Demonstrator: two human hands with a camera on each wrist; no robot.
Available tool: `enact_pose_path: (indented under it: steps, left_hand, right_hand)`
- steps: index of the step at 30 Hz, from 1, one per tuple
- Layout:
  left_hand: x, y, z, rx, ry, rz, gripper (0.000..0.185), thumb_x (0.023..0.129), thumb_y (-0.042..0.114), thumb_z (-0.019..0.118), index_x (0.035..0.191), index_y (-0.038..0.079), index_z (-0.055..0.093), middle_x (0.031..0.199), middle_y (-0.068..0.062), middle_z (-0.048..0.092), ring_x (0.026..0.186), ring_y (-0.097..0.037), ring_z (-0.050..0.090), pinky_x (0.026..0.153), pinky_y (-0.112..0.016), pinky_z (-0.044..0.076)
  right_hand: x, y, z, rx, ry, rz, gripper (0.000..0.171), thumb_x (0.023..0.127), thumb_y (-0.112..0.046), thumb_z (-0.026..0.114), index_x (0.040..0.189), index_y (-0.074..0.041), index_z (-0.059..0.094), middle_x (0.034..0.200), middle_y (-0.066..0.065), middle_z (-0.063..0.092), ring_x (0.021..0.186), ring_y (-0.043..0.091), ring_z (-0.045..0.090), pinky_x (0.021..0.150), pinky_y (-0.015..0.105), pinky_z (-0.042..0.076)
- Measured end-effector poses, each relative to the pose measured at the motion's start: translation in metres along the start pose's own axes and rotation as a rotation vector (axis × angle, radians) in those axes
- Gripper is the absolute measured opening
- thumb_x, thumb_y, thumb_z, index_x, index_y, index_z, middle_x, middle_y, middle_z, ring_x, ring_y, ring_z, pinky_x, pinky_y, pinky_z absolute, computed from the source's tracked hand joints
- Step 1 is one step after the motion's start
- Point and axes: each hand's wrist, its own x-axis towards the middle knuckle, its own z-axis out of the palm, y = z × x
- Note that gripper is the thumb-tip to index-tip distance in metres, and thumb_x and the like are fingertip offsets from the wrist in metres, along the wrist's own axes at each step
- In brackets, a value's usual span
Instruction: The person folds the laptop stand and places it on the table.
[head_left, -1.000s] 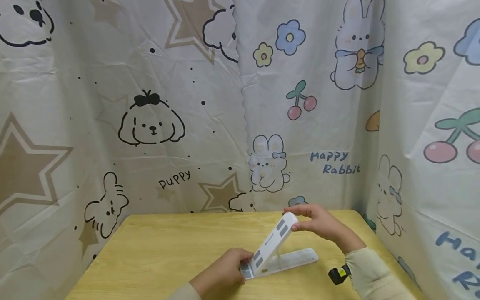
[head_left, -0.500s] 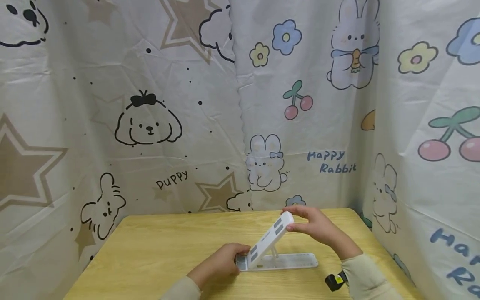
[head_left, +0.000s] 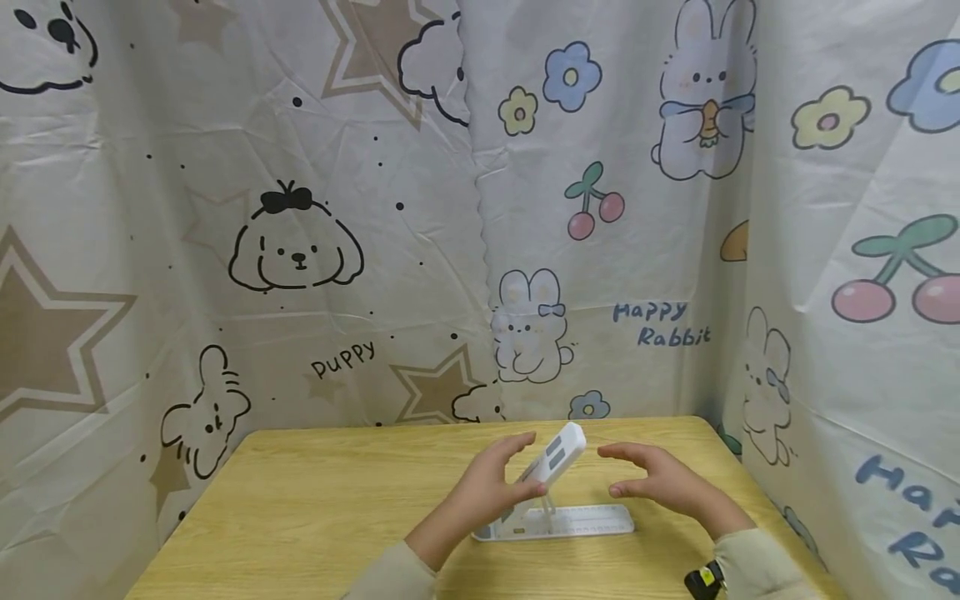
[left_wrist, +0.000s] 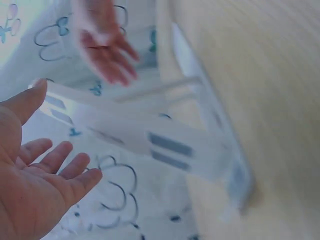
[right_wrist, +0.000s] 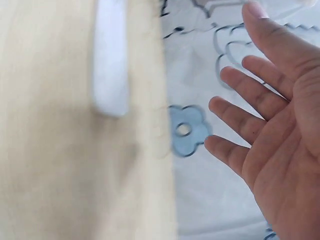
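Note:
A white folding stand [head_left: 592, 521] rests on the table, its long base flat with tick marks along it. The upper plate [head_left: 567, 454], with grey pads, slants up to the right, held by thin prop legs [left_wrist: 160, 90]. My left hand [head_left: 483, 487] is beside the slanted plate with fingers spread, overlapping its lower part in the head view. In the left wrist view its thumb [left_wrist: 31, 100] is right at the plate's raised end. My right hand [head_left: 667, 485] hovers right of that end, fingers apart and holding nothing; the right wrist view shows its open palm.
The yellow wood-grain table [head_left: 322, 492] reaches back to a curtain [head_left: 420, 250] printed with puppies, rabbits and flowers, which also hangs along both sides. A small black device [head_left: 703, 579] is at the right sleeve.
The right hand has let go of the plate's raised end and drawn back right. The left hand has left the hinge end and moved up beside the plate. The stand stays propped, its base swung slightly.

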Motion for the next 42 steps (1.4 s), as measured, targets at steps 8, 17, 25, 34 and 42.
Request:
enact_pose_path:
  steps: [8, 17, 25, 34, 42]
  left_hand:
    - [0.023, 0.029, 0.017, -0.045, 0.036, 0.040, 0.069, 0.088, 0.038, 0.082, 0.148, 0.017, 0.055, 0.146, -0.001, 0.058, 0.129, -0.025, 0.059, 0.105, -0.045, 0.053]
    - [0.030, 0.032, 0.029, -0.055, 0.088, 0.030, 0.056, 0.089, 0.016, 0.080, 0.142, 0.013, 0.061, 0.135, -0.002, 0.066, 0.117, -0.014, 0.063, 0.097, -0.029, 0.057]
    - [0.034, 0.041, 0.028, -0.012, 0.039, -0.013, 0.063, 0.088, 0.010, 0.080, 0.146, 0.012, 0.057, 0.142, -0.007, 0.061, 0.124, -0.022, 0.063, 0.100, -0.032, 0.057]
    - [0.042, 0.030, 0.021, 0.034, -0.040, 0.080, 0.059, 0.095, 0.007, 0.072, 0.150, 0.009, 0.052, 0.150, -0.008, 0.054, 0.135, -0.024, 0.056, 0.109, -0.032, 0.050]
    - [0.038, 0.017, 0.021, 0.029, -0.043, 0.201, 0.056, 0.096, 0.007, 0.070, 0.149, 0.009, 0.050, 0.154, -0.005, 0.050, 0.139, -0.022, 0.052, 0.110, -0.028, 0.047]
  right_hand:
    - [-0.008, 0.027, 0.016, 0.046, -0.092, 0.079, 0.068, 0.084, -0.029, 0.084, 0.141, -0.003, 0.059, 0.149, 0.020, 0.054, 0.142, 0.055, 0.036, 0.112, 0.076, 0.028]
    - [-0.013, 0.039, 0.031, -0.005, -0.136, 0.087, 0.064, 0.080, -0.021, 0.086, 0.136, -0.001, 0.063, 0.152, 0.020, 0.052, 0.141, 0.049, 0.043, 0.116, 0.067, 0.031]
    - [-0.013, 0.039, 0.030, -0.054, -0.111, 0.059, 0.043, 0.080, -0.014, 0.085, 0.120, -0.005, 0.073, 0.150, 0.021, 0.053, 0.143, 0.054, 0.037, 0.115, 0.073, 0.026]
    - [-0.021, 0.038, 0.036, 0.028, -0.109, 0.105, 0.030, 0.076, -0.023, 0.088, 0.102, -0.017, 0.075, 0.149, 0.019, 0.056, 0.145, 0.054, 0.033, 0.115, 0.074, 0.022]
    - [-0.033, 0.039, 0.032, 0.001, -0.159, 0.081, 0.039, 0.080, -0.030, 0.085, 0.117, -0.020, 0.076, 0.152, 0.013, 0.053, 0.146, 0.049, 0.036, 0.118, 0.062, 0.033]
